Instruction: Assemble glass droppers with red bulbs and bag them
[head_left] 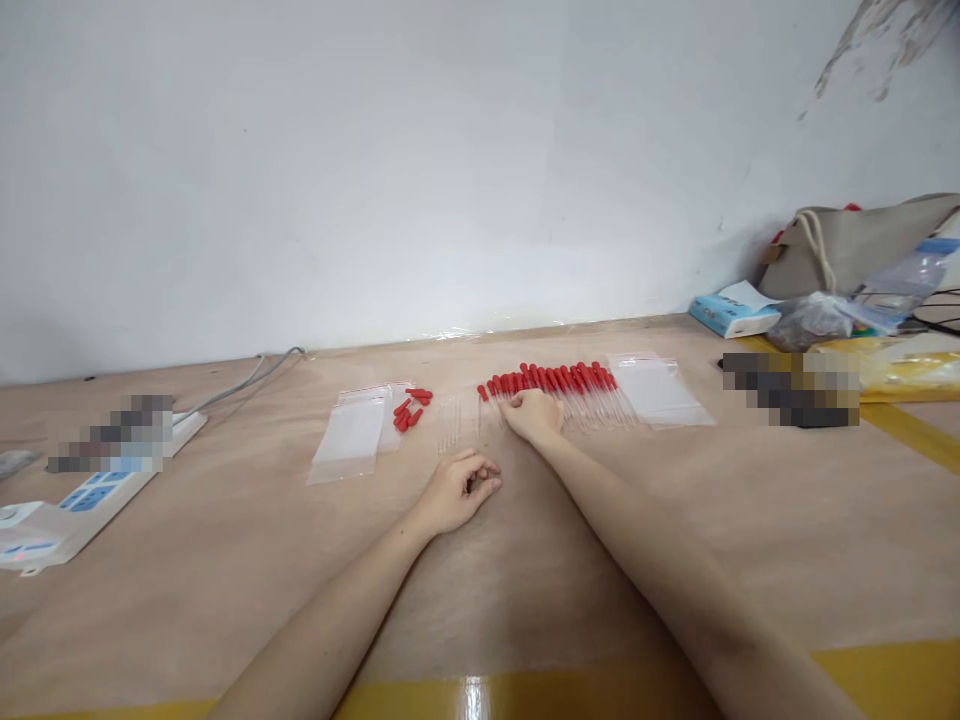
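My right hand [535, 415] is at the left end of a row of glass droppers with red rubber bulbs [566, 378]. Its fingers are closed at a dropper's clear tube, just below the bulb; the hand partly hides the tubes there. Nearer to me, my left hand [459, 490] rests on the table with curled fingers, a gap between thumb and forefinger and nothing visible in it. Several bare glass tubes [450, 425] lie just beyond it. Loose red rubber bulbs [411, 410] sit in a small pile to their left.
Clear zip bags lie on both sides, one stack at left [349, 435] and another at right [660, 390]. A power strip [97, 500] with a grey cable [247, 382] is far left. Tissues [731, 312], a grey bag [855, 245] and plastic packaging crowd the right. A wall [375, 180] stands behind.
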